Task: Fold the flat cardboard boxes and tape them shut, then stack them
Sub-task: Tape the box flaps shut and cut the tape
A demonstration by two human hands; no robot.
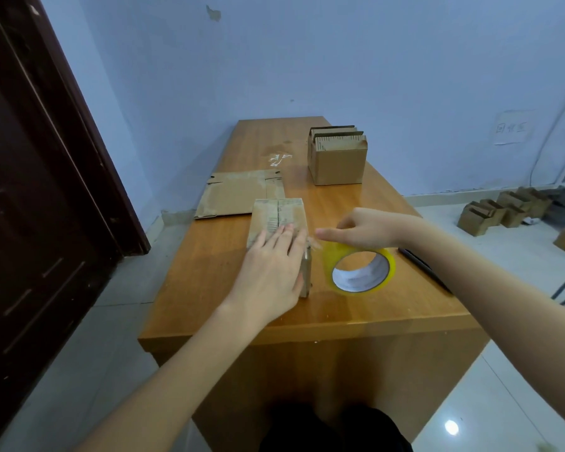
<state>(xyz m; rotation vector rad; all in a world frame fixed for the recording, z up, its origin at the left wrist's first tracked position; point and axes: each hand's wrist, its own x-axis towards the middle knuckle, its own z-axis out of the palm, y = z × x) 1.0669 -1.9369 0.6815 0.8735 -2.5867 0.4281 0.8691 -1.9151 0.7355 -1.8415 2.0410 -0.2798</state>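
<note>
A folded cardboard box point(279, 213) lies on the wooden table point(356, 316) in front of me. My left hand point(269, 267) presses flat on its near end, fingers straight. Just to the right stands a yellow roll of clear tape point(353, 282) on its edge. My right hand point(369, 228) holds the roll from above, its index finger stretched left toward the box. A short stretch of clear tape seems to run from the roll to the box's right edge. A flat unfolded cardboard box point(232, 197) lies behind the folded one.
An upright cardboard box point(336, 166) with its top flaps open stands at the back right of the table. A dark slim object point(421, 265) lies by my right forearm. Several folded boxes point(503, 210) sit on the floor at right. A dark door point(30, 190) is at left.
</note>
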